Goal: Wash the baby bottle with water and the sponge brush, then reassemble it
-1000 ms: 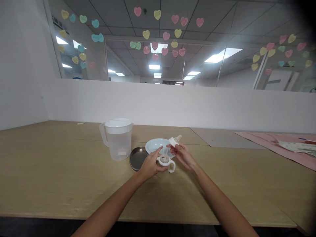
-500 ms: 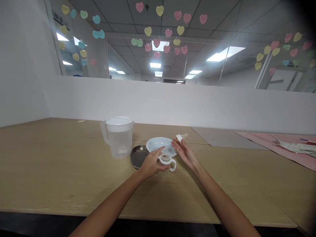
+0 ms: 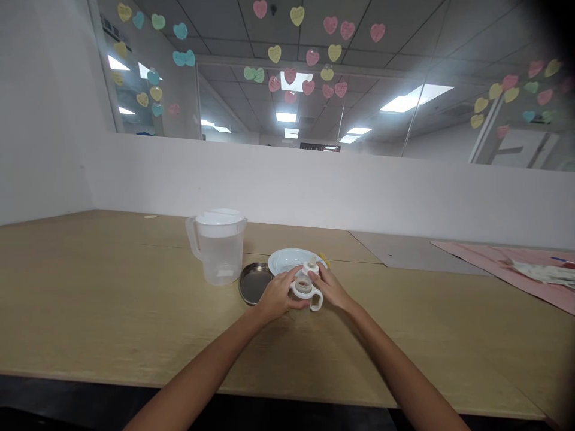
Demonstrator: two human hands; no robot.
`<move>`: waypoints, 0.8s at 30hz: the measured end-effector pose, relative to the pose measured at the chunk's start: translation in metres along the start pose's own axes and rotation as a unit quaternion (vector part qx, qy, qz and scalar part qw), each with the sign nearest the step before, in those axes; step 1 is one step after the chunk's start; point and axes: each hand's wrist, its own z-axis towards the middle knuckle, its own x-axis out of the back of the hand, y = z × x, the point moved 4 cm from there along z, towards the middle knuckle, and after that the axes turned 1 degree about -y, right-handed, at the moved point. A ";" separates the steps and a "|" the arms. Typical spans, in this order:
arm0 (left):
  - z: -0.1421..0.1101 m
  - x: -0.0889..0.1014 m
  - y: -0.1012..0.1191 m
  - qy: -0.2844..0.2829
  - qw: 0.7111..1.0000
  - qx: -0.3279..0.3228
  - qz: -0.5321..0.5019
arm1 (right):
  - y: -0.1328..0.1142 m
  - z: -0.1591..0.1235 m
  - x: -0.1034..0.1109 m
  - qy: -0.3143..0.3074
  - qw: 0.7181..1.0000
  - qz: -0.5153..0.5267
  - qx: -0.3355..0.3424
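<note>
My left hand (image 3: pixel 279 294) is wrapped round a baby bottle (image 3: pixel 303 285) with a white handle ring, its uncovered mouth facing up. One curved handle sticks out to the right; most of the bottle's body is hidden by my fingers. In my right hand (image 3: pixel 331 287) is a bottle nipple (image 3: pixel 311 266) in a white collar, teat upward, just beyond the bottle's mouth. Behind both hands lies a pale blue-white plate (image 3: pixel 283 258). A round dark metal pan (image 3: pixel 254 284) sits left of my left hand, close to the plate.
A translucent lidded pitcher (image 3: pixel 221 254) stands left of the pan. Something yellow (image 3: pixel 324 259) shows at the plate's right edge. Far right, a pink sheet (image 3: pixel 485 257) bears a whitish item (image 3: pixel 539 271). A low white wall (image 3: pixel 287 185) with glass above closes off the table's back.
My right hand has brought the bottle nipple left and toward me, close to the bottle's mouth, turning the teat from sideways to upward. My left hand keeps its hold on the bottle.
</note>
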 end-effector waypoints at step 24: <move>0.000 0.000 0.001 -0.002 1.000 -0.019 0.019 | -0.001 0.002 0.008 0.038 0.998 0.045 0.013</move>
